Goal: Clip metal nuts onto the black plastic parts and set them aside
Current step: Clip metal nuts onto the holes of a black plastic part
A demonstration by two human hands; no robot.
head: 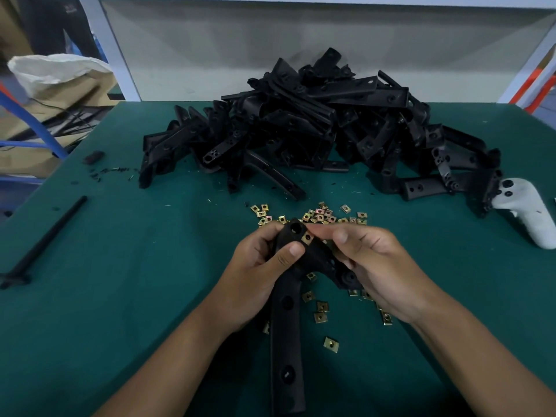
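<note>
Green felt surface [105,296], pale partition behind: clip nut going onto a black part.

Held over the near middle of the surface: long black plastic part [285,311], matte, moulded, holed along its arm, gripped near its upper end by left hand [258,278], thumb laid across it. Brass-toned square nut [307,237] pinched by right hand [373,266] at the part's edge beside a round boss. Best done square to the edge, pushed until nut hole meets part hole, left thumb bracing. Loose nuts [319,216] scattered close by, thin, shiny, folded. Beyond, tangled pile of black parts [301,121]; white controller [532,218] far right.
</note>
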